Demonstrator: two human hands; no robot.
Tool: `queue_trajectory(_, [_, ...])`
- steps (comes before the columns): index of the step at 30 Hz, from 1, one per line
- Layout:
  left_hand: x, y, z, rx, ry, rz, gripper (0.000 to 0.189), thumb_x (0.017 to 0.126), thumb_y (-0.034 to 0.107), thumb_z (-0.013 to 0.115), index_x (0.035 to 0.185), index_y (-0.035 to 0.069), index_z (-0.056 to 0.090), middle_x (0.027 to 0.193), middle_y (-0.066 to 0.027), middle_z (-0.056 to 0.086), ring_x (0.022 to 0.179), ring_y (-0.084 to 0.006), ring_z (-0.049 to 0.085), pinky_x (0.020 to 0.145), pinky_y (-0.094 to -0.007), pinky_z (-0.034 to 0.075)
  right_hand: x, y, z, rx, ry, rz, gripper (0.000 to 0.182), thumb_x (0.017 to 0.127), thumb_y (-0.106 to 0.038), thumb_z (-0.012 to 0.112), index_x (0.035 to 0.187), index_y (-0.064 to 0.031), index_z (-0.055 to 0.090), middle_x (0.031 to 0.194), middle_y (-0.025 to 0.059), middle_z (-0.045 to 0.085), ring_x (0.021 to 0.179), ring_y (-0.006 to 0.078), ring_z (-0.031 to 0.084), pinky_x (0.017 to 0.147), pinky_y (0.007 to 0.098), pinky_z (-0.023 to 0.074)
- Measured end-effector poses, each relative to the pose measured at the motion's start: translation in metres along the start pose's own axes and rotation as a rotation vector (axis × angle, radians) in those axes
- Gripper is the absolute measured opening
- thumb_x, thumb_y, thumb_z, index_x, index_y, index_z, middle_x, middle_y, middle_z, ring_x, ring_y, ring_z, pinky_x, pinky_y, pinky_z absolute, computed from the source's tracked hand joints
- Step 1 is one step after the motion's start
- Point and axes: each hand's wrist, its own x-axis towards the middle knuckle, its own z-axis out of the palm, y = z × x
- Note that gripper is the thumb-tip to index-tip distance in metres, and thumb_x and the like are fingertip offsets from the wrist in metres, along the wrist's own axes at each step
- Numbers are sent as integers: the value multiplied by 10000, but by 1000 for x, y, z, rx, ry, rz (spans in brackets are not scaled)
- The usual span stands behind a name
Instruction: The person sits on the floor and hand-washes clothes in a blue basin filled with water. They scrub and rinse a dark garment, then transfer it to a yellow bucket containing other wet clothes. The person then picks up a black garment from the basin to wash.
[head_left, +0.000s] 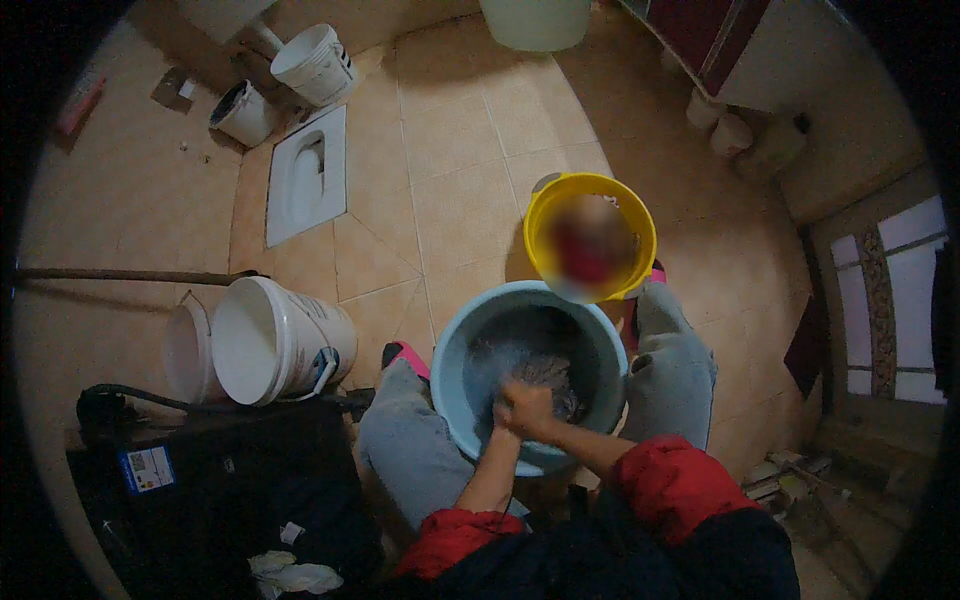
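Note:
A round light-blue plastic basin (444, 375) stands between my knees, with dark water and greyish cloth (551, 375) inside. My right hand (529, 409) is closed over the near side of the cloth, at the basin's near part. Directly beside it and partly hidden by it, my left hand (504, 416) meets it; its fingers do not show clearly. The two hands touch, and blur hides what lies between them. Touching the basin's far right rim is a yellow plastic basin (532, 225) with blurred red and pale contents.
White plastic buckets (244, 341) stand at the left, behind a black appliance or box (225, 487). A squat toilet (304, 176) is set in the tiled floor, with more buckets (315, 67) beyond. A pale tub (536, 22) stands at the top.

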Motion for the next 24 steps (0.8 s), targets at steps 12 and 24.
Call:
queue_trajectory(12, [16,-3,-12,66,17,0,539,814,501,359,1099,51,439,1056,-86,500,929,-227,499,773,-342,426,-10,-11,-9,10,138,-89,211,606,-247,579,697,-57,563,664,190,552,630,355,537,573,429,422])
queue_trajectory(24, [-63,25,28,1785,306,634,798,550,370,742,1190,79,363,1141,-234,375,1036,-311,412,855,-379,360,53,28,-96,40,89,-39,296,651,-242,585,865,-45,527,783,148,546,719,290,537,648,381,431])
